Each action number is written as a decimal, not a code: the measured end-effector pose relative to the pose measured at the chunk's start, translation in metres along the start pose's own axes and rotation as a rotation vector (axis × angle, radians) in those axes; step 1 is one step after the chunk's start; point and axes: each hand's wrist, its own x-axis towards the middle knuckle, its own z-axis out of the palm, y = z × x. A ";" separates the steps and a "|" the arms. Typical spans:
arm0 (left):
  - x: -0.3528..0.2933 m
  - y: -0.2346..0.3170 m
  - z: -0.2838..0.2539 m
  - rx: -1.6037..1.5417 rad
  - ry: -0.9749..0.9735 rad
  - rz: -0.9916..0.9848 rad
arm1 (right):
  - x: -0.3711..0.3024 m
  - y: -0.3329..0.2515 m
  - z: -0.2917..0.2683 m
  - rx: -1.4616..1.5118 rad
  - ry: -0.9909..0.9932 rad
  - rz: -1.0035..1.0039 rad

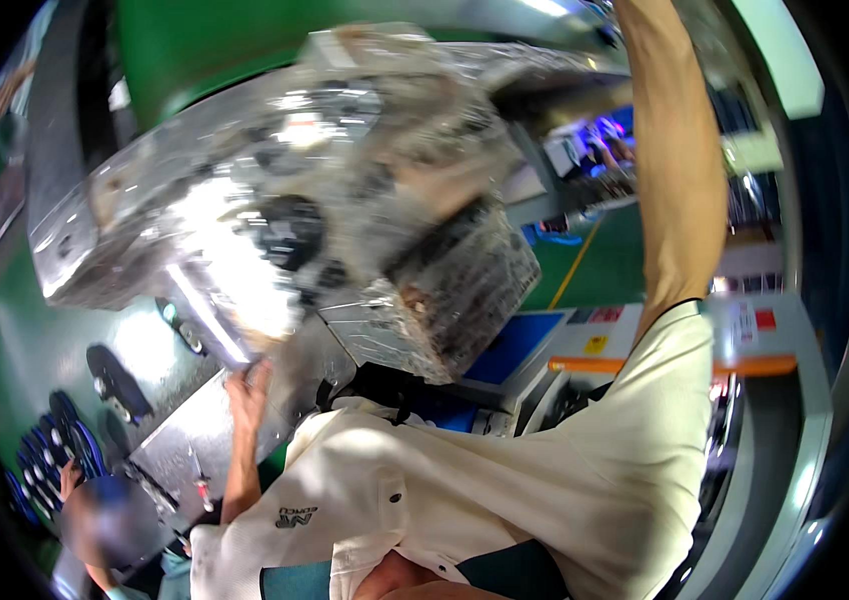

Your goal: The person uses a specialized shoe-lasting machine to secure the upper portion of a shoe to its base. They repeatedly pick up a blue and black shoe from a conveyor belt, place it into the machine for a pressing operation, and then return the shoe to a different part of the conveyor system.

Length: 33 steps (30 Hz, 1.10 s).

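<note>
A: Hands?
B: Left hand (pixel 248 395) at 8 o'clock, fingers at the lower edge of the plastic-wrapped bundle (pixel 345 185); can't tell if gripping. Right forearm (pixel 680 170) at 2; right hand out of frame, can't tell state.
A: Bundle?
B: Large, blurred, 10 o'clock. Blue panel (pixel 513 347) at 4.

dark chest lettering (pixel 296 517), cream shirt (pixel 505 485)

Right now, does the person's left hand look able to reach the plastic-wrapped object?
Probably yes: the left hand is close below the plastic-wrapped object, with nothing visible between them; blur makes contact unclear.
</note>
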 end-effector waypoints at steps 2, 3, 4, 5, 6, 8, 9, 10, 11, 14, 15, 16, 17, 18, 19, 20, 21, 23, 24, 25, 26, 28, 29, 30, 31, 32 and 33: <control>-0.031 0.066 0.042 -0.417 -0.399 -0.089 | -0.033 0.009 -0.072 0.071 0.148 0.103; -0.041 0.097 0.059 -0.565 -0.593 -0.086 | -0.058 0.000 -0.106 0.204 0.174 0.191; -0.051 0.129 0.077 -0.684 -0.799 -0.112 | -0.076 0.017 -0.140 0.230 0.214 0.237; -0.061 0.160 0.097 -0.694 -1.015 -0.080 | -0.106 0.044 -0.177 0.219 0.252 0.218; -0.065 0.178 0.117 -0.755 -1.197 -0.056 | -0.132 0.051 -0.206 0.233 0.290 0.180; -0.061 0.218 0.151 -0.893 -1.251 0.075 | -0.192 0.060 -0.212 0.684 0.204 0.596; -0.085 0.224 0.195 -0.980 -1.513 -0.114 | -0.256 0.042 -0.277 0.494 0.247 0.637; -0.071 0.227 0.208 -0.999 -1.459 -0.111 | -0.296 0.069 -0.252 0.642 0.259 0.537; -0.083 0.242 0.221 -1.035 -1.389 -0.180 | -0.325 0.049 -0.261 0.645 0.276 0.649; -0.107 0.244 0.275 -0.954 -1.559 -0.261 | -0.434 0.021 -0.289 0.640 0.336 0.999; -0.138 0.241 0.297 -0.899 -1.592 -0.348 | -0.471 0.008 -0.314 0.556 0.431 1.084; -0.170 0.233 0.317 -0.847 -1.630 -0.454 | -0.510 -0.007 -0.339 0.454 0.526 1.183; -0.207 0.239 0.327 -0.736 -1.561 -0.475 | -0.552 -0.025 -0.361 0.338 0.598 1.218; -0.233 0.231 0.340 -0.661 -1.513 -0.445 | -0.589 -0.048 -0.380 0.171 0.619 1.203; -0.247 0.216 0.353 -0.598 -1.474 -0.408 | -0.612 -0.078 -0.390 0.328 0.782 1.268; -0.267 0.203 0.366 -0.544 -1.449 -0.386 | -0.632 -0.116 -0.400 0.468 0.947 1.323; -0.292 0.196 0.378 -0.542 -1.489 -0.348 | -0.650 -0.150 -0.410 0.515 1.019 1.326; -0.327 0.171 0.396 -0.460 -1.532 -0.241 | -0.683 -0.199 -0.417 0.499 1.072 1.505; -0.353 0.159 0.404 -0.389 -1.564 -0.175 | -0.700 -0.215 -0.420 0.451 1.079 1.709; -0.375 0.146 0.410 -0.336 -1.577 -0.131 | -0.709 -0.226 -0.420 0.232 1.067 1.623; -0.397 0.127 0.416 -0.291 -1.585 -0.119 | -0.720 -0.235 -0.421 0.023 1.042 1.539; -0.441 0.092 0.425 -0.254 -1.639 -0.135 | -0.750 -0.260 -0.435 -0.108 1.304 1.553; -0.457 0.075 0.429 -0.224 -1.666 -0.190 | -0.766 -0.274 -0.444 -0.111 1.362 1.595; -0.484 0.070 0.427 -0.159 -1.675 -0.244 | -0.781 -0.291 -0.458 -0.100 1.420 1.626; -0.507 0.067 0.433 -0.089 -1.776 -0.226 | -0.803 -0.307 -0.469 -0.117 1.462 1.629; -0.524 0.063 0.439 -0.009 -1.867 -0.213 | -0.804 -0.323 -0.486 -0.213 1.534 1.502; -0.536 0.051 0.451 0.000 -1.902 -0.274 | -0.815 -0.334 -0.493 -0.315 1.523 1.554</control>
